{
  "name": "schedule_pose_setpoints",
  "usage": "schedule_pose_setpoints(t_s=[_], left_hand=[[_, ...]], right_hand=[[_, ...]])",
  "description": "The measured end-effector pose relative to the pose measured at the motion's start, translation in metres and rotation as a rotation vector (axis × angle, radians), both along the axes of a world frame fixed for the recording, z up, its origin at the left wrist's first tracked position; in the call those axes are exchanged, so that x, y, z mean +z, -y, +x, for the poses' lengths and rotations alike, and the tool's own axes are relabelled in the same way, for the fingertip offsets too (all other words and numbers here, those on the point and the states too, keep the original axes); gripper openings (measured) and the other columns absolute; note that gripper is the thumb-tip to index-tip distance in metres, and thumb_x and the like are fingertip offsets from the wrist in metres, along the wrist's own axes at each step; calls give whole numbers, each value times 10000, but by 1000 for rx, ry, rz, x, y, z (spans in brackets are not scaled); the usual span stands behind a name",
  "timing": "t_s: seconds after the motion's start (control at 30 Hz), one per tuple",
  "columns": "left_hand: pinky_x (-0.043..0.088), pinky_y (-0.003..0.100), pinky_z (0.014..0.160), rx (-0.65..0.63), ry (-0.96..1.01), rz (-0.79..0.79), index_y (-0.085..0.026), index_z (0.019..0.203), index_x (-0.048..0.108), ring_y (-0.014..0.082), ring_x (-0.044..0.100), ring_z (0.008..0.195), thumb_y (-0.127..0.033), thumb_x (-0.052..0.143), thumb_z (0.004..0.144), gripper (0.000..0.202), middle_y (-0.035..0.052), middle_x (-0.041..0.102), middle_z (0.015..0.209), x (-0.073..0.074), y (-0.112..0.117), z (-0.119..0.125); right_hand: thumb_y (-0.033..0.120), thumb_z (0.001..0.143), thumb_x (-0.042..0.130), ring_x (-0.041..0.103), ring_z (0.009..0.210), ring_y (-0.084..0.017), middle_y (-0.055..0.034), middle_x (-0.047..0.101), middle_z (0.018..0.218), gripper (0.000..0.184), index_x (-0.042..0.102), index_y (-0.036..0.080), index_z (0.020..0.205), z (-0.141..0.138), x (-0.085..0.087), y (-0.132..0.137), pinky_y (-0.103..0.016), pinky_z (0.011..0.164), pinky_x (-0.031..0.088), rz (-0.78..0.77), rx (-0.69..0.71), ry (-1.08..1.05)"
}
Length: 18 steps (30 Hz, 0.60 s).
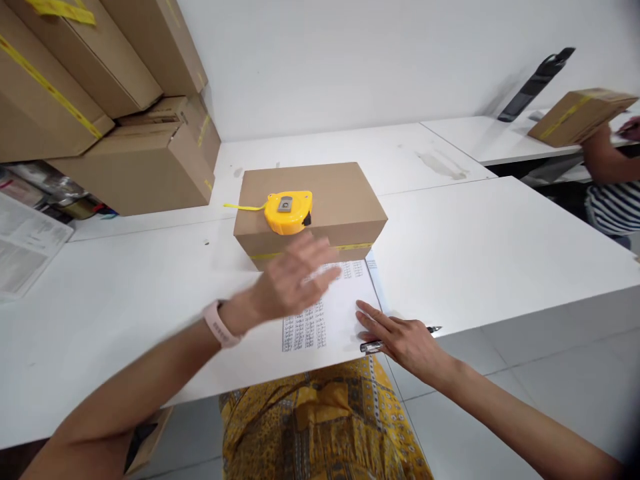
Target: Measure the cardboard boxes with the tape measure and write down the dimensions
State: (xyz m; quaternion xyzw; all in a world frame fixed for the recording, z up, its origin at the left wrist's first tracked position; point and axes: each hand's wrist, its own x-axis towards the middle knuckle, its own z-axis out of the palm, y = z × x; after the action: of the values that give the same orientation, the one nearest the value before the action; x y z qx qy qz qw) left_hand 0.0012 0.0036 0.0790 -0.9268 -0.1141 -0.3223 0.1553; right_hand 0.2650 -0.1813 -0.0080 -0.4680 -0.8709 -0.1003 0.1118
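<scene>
My left hand (295, 280), with a pale pink band on its wrist, is over a sheet of handwritten columns (345, 313). It is empty, its fingers apart and slightly blurred by motion. A closed cardboard box (325, 187) with yellow tape on its front sits just beyond, covering the sheet's far part. On top of that box lies a yellow tape measure (287, 212) with a yellow strap. My right hand (403, 340) rests at the sheet's right side, first fingers stretched onto the paper. A pen (371, 347) is tucked under its palm, both ends showing.
Cardboard boxes (135, 167) are stacked at the left, above a clear plastic case (30, 247). At the right, another person's arm (605, 157) is by a taped box (575, 120). A dark bottle (535, 87) stands near the wall. The white table's front edge (550, 310) runs close to me.
</scene>
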Motion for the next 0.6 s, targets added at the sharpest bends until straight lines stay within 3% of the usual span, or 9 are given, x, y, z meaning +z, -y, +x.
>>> schedule_pose_setpoints(t_s=[0.07, 0.17, 0.27, 0.37, 0.43, 0.5, 0.53, 0.6], left_hand=[[326, 528, 1253, -141, -158, -118, -215, 1412, 501, 254, 401, 1517, -321, 545, 1021, 407, 108, 579, 1508, -26, 29, 3], [232, 589, 1266, -48, -370, -356, -59, 1536, 364, 357, 200, 1591, -618, 569, 968, 823, 259, 383, 1628, -68, 57, 2], [128, 597, 1278, 63, -449, -502, -53, 1610, 232, 360, 68, 1611, -703, 516, 955, 966, 269, 222, 1692, -95, 68, 1], [66, 613, 1275, 113, -466, -560, -57, 1618, 225, 383, 51, 1608, -689, 521, 960, 959, 267, 165, 1706, -102, 78, 6], [64, 645, 1260, 158, -445, -564, -34, 1602, 257, 421, 86, 1597, -673, 545, 952, 955, 291, 184, 1693, -101, 87, 13], [71, 675, 1246, 213, -415, -553, -14, 1581, 297, 455, 135, 1582, -644, 570, 948, 934, 307, 222, 1677, -99, 96, 20], [82, 686, 1240, 234, -402, -547, -6, 1568, 324, 469, 166, 1572, -634, 577, 946, 919, 311, 247, 1669, -97, 100, 23], [135, 683, 1235, 254, -389, -535, 7, 1530, 395, 484, 258, 1539, -623, 564, 954, 871, 313, 325, 1637, -94, 106, 27]], right_hand=[[38, 992, 393, 740, 669, -157, -147, 676, 1398, 373, 652, 122, 1247, 4, 7, -1, -293, 459, 530, 19, 35, -17], [116, 1032, 432, 737, 696, -145, -117, 780, 1196, 304, 667, 168, 1217, 11, 26, -1, -264, 513, 532, 110, 45, -184], [349, 1082, 394, 700, 722, -157, -98, 763, 1030, 352, 708, 214, 1170, 12, 52, 0, -295, 588, 531, 312, -185, -603], [659, 1037, 258, 625, 690, -199, -89, 676, 853, 676, 769, 225, 957, 3, 72, -7, -364, 599, 487, 456, -441, -1060], [795, 966, 194, 562, 591, -192, -58, 587, 661, 822, 774, 226, 838, -6, 73, -17, -361, 555, 447, 247, -520, -1306], [861, 913, 164, 547, 526, -175, -48, 571, 583, 898, 782, 213, 842, -15, 65, -30, -351, 533, 448, -173, -545, -1505], [881, 895, 196, 583, 542, -178, -59, 615, 607, 900, 787, 202, 883, -19, 58, -36, -352, 555, 478, -383, -530, -1585], [871, 862, 418, 675, 670, -198, -92, 719, 750, 785, 782, 186, 986, -25, 44, -50, -365, 665, 545, -691, -463, -1693]])
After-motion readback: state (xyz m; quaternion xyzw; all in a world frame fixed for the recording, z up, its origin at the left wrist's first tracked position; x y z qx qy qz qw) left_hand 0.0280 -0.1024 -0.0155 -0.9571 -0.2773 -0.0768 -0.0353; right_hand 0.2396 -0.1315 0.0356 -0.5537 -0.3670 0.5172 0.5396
